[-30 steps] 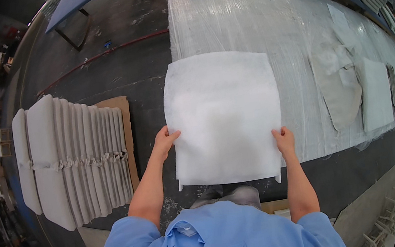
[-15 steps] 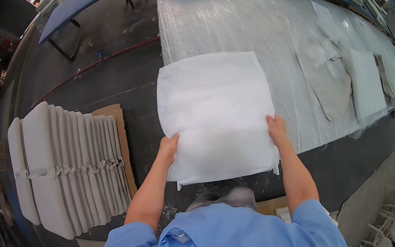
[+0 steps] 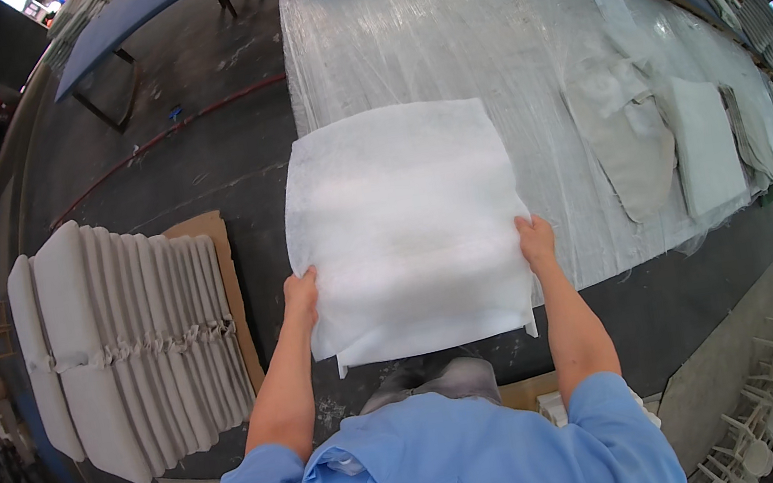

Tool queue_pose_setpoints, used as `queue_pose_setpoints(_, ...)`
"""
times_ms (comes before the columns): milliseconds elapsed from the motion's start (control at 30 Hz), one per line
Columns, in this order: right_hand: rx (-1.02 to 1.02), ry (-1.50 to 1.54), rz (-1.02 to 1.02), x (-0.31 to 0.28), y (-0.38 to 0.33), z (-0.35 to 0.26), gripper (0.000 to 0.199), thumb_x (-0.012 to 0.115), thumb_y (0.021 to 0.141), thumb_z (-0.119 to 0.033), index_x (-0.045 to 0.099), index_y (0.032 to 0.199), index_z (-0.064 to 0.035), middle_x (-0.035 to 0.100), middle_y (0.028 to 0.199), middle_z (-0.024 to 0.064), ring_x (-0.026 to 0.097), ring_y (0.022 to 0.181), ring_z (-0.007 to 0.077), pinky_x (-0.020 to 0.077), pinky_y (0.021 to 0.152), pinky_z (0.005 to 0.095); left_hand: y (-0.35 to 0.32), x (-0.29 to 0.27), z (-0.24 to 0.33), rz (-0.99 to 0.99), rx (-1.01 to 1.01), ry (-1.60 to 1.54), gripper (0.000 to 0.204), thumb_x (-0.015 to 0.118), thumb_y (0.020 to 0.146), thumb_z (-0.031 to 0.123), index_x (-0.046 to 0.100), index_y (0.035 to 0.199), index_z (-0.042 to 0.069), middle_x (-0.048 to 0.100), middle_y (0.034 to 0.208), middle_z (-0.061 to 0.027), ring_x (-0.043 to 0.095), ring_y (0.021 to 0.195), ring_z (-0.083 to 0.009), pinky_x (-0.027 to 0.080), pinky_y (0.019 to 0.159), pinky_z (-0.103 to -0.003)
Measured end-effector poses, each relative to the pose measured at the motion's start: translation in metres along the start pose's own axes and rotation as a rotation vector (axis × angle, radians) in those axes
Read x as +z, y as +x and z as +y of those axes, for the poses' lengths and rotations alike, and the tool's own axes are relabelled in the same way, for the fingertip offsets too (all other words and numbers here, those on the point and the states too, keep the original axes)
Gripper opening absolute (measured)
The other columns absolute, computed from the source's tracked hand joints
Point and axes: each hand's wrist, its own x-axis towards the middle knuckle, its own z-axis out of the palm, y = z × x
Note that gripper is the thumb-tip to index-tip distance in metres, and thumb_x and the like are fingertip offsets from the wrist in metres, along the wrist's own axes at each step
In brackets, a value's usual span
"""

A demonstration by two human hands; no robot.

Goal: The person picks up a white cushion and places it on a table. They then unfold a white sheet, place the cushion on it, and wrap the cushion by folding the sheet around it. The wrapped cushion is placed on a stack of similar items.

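Observation:
A large white sheet of soft padding [image 3: 407, 209] is spread in front of me, with a shallow crease across its lower part. My left hand [image 3: 301, 293] pinches its left edge, and my right hand [image 3: 535, 238] is closed on the right edge at about the same height. The sheet hangs over something white whose corner ends [image 3: 531, 329] poke out at the near edge; its kind is hidden beneath.
To the left stands a row of light grey cushions [image 3: 139, 345] against brown cardboard [image 3: 235, 302]. A plastic-wrapped platform [image 3: 398, 42] lies beyond, bearing a grey fabric piece [image 3: 625, 144] and a white pad [image 3: 704, 142]. White frames [image 3: 772, 385] sit low right; a blue-topped table [image 3: 148, 18] is far left.
Both hands keep their hold on the sheet's edges. Its near part has become more creased and dips further. The whole view has shifted slightly.

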Motion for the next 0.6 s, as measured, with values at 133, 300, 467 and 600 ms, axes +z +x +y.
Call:
queue_pose_setpoints(133, 0.373, 0.366, -0.339, -0.023, -0.034, -0.016, 0.039, 0.075, 0.093, -0.036, 0.072, 0.11, -0.0005, 0.074, 0.093, 0.0084, 0.066, 0.082, 0.0214, 0.0512, 0.072, 0.042, -0.034, -0.012, 0.004, -0.264, -0.164, -0.108, 0.052, 0.07, 0.099, 0.023, 0.054, 0.14, -0.006, 0.066, 0.131, -0.0183, 0.065, 0.117, -0.0294, 0.052, 0.098, -0.041)
queue_pose_setpoints(300, 0.411, 0.197, -0.524, -0.04, -0.098, 0.002, 0.038, 0.075, 0.095, -0.028, 0.07, 0.12, 0.0001, 0.074, 0.105, 0.0116, 0.07, 0.094, 0.0239, 0.056, 0.082, 0.0389, -0.077, -0.04, -0.034, -0.58, -0.127, 0.162, 0.055, 0.07, 0.098, 0.018, 0.051, 0.144, -0.005, 0.065, 0.133, -0.0198, 0.064, 0.121, -0.032, 0.053, 0.103, -0.045)
queue_pose_setpoints(467, 0.424, 0.727, -0.26, -0.02, -0.107, 0.024, 0.047, 0.066, 0.101, -0.022, 0.057, 0.137, 0.0057, 0.068, 0.126, 0.0164, 0.066, 0.114, 0.0271, 0.0544, 0.096, 0.0408, -0.075, -0.026, -0.066, -0.428, -0.294, -0.401, 0.047, 0.062, 0.102, 0.013, 0.049, 0.144, -0.005, 0.063, 0.135, -0.02, 0.063, 0.123, -0.0362, 0.053, 0.105, -0.051)
queue_pose_setpoints(600, 0.471, 0.717, -0.175, -0.001, -0.114, 0.015, 0.052, 0.065, 0.102, -0.025, 0.051, 0.142, 0.0054, 0.065, 0.133, 0.0178, 0.066, 0.116, 0.0277, 0.0527, 0.099, 0.0407, -0.058, -0.012, -0.086, -0.354, -0.315, -0.652, 0.051, 0.062, 0.103, 0.019, 0.047, 0.146, -0.004, 0.063, 0.137, -0.0187, 0.062, 0.125, -0.0359, 0.052, 0.107, -0.051)
